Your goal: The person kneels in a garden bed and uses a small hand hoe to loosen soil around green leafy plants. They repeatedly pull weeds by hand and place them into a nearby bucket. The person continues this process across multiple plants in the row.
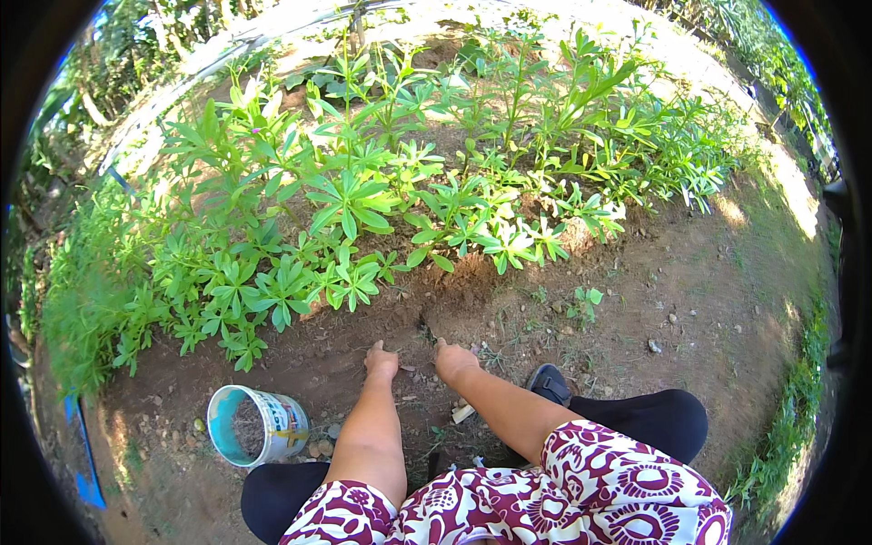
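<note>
Both arms reach forward over bare brown soil (pixel 327 354) at the edge of a bed of leafy green plants (pixel 347 197). My left hand (pixel 381 361) is low over the ground, its fingers partly hidden; whether it holds anything is unclear. Close to its right, my right hand (pixel 455 360) has its fingers at a thin dark tool (pixel 428 332), whose tip meets the soil. The tool's kind cannot be made out, and the hand mostly hides the grip. A white plastic bucket (pixel 289 426) with a teal-stained inside leans on its side at the left, apart from my left hand.
Small stones (pixel 320 448) lie beside the bucket. A blue strip (pixel 85 456) is on the ground at far left. My shoe (pixel 549 385) rests right of my right hand. A small weed (pixel 584 304) grows in the soil farther right, with a pale stone (pixel 654 346) beyond.
</note>
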Tool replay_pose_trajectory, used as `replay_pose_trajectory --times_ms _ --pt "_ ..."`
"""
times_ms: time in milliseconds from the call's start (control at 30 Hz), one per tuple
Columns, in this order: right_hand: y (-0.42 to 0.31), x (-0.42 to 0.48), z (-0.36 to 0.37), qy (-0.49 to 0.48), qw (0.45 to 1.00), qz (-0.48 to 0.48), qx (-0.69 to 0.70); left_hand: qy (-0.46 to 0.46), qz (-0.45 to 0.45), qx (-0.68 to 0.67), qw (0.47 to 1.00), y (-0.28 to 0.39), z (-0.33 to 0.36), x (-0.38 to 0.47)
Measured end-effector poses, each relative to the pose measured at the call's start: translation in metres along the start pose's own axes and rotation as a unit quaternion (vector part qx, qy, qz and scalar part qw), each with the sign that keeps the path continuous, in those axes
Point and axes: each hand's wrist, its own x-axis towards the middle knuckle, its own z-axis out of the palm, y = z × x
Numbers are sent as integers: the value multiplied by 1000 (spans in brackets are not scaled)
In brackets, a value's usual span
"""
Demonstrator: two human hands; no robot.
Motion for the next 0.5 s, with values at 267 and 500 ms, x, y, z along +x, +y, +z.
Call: replay_pose_trajectory --times_ms 267,500 --pt "9 -12 -37 48 993 -46 -93 25 -12 -41 999 -12 8 15" --pt "-10 -14 -4 34 988 -99 -112 29 22 -25 999 -9 -17 -11"
